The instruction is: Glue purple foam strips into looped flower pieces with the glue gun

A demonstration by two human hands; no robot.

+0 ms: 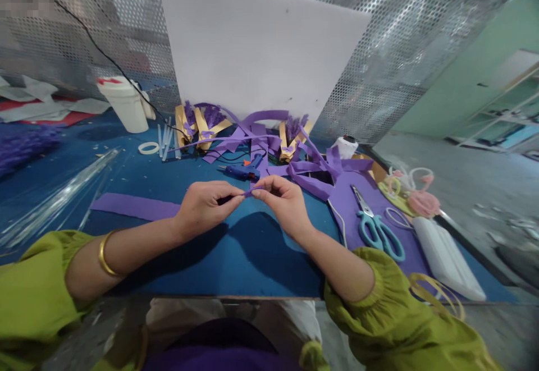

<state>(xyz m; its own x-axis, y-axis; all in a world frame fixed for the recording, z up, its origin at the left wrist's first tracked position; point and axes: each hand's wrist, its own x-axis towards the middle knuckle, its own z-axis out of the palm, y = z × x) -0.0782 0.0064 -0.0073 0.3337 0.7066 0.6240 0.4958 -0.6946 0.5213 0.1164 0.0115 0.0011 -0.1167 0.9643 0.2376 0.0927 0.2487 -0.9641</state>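
Note:
Between my two hands, just above the blue table (269, 264), a small purple strip (251, 190) is stretched. My left hand (206, 205) pinches one end of it, and my right hand (284, 200) pinches the other; the fingers cover most of it. A flat purple ribbon piece (135, 206) lies partly behind my left forearm. Right beyond my fingertips rests a blue glue gun (244, 169) with an orange part. Purple strips (311, 177) are heaped behind and to the right of my right hand.
Small lavender bouquets (206, 127) stand along a white board (261, 45). Teal-handled scissors (377, 228), a white packet (448, 259) and a pink flower (423, 204) lie right. Left are glue sticks (165, 138), a tape roll (149, 148), a white cup (124, 104) and clear wrap (63, 197).

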